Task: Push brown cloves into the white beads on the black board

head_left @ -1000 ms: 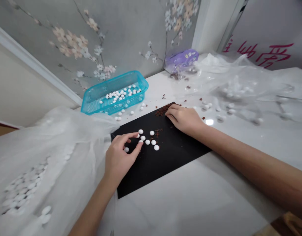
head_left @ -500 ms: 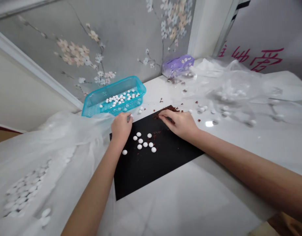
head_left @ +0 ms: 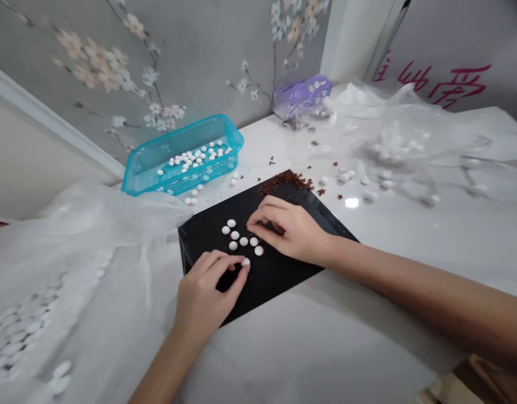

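Note:
My left hand [head_left: 206, 294] is at the near edge of a black board [head_left: 208, 247], with thumb and fingertips pinching a white round disc [head_left: 245, 262]. My right hand [head_left: 287, 231] rests on the board with curled fingers, just beside a small group of several white discs [head_left: 239, 237]. Nothing shows in its fingers, though the palm hides the board beneath it. A heap of brown shreds [head_left: 285, 181] lies along the board's far edge.
A blue plastic basket [head_left: 183, 157] holding many white discs stands on the white table [head_left: 258, 146]. Transparent plastic sheeting [head_left: 86, 280] with more discs lies on the left, and more [head_left: 401, 151] lies at the far right. A purple bag [head_left: 301, 95] sits against the wall.
My left hand has come back from the board's far edge to its near edge and now pinches a disc. My right hand has moved off the brown heap towards the discs.

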A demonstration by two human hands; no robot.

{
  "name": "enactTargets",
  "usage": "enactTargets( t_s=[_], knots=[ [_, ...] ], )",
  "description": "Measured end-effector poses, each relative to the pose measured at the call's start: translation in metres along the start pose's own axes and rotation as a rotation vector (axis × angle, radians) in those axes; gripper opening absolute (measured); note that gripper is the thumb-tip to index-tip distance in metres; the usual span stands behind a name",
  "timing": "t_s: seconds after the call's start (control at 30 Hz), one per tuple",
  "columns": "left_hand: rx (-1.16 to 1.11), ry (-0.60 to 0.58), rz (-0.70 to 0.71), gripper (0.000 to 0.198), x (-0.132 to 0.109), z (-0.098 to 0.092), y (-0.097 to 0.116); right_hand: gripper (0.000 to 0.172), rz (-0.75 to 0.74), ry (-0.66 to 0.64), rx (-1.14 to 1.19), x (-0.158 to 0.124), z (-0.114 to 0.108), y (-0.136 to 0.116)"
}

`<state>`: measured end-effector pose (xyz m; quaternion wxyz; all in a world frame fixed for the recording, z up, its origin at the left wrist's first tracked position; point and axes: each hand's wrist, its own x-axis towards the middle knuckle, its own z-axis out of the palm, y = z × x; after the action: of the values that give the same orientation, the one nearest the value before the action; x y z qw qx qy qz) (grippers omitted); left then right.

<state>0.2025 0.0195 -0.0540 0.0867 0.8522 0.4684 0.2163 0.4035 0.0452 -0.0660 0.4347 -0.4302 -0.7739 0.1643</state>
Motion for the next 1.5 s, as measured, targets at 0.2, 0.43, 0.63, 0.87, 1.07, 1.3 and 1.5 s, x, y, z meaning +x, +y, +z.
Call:
enactTargets(
  t_s=[0.2, 0.43, 0.63, 0.87, 1.07, 1.3, 1.5],
  knots=[
    [-0.110, -0.034, -0.109, 0.009, -0.002, 0.010, -0.008, 0.011, -0.019, -0.202, 0.006, -0.009, 0.013, -0.010],
    [-0.185, -0.053, -0.160, 0.010, -0.002, 0.009, -0.008, 0.019, -0.137, -0.292, -0.052, -0.012, 0.018, -0.010],
    [-0.215, -0.062, -0.169, 0.010, 0.000, 0.011, -0.010, 0.027, -0.378, -0.377, -0.311, -0.013, 0.013, -0.011],
    [-0.233, -0.072, -0.181, 0.010, 0.002, 0.012, -0.010, 0.022, -0.407, -0.443, -0.233, -0.012, 0.008, -0.016],
    [-0.230, -0.091, -0.216, 0.013, 0.002, 0.009, -0.006, 0.019, -0.333, -0.456, -0.149, -0.013, 0.010, -0.017],
    [-0.221, -0.083, -0.249, 0.013, 0.004, 0.013, -0.003, 0.021, -0.262, -0.470, -0.162, -0.012, 0.012, -0.018],
    [-0.265, -0.083, -0.295, 0.015, 0.003, 0.014, -0.003, 0.023, -0.221, -0.471, -0.179, -0.012, 0.013, -0.017]
  ],
)
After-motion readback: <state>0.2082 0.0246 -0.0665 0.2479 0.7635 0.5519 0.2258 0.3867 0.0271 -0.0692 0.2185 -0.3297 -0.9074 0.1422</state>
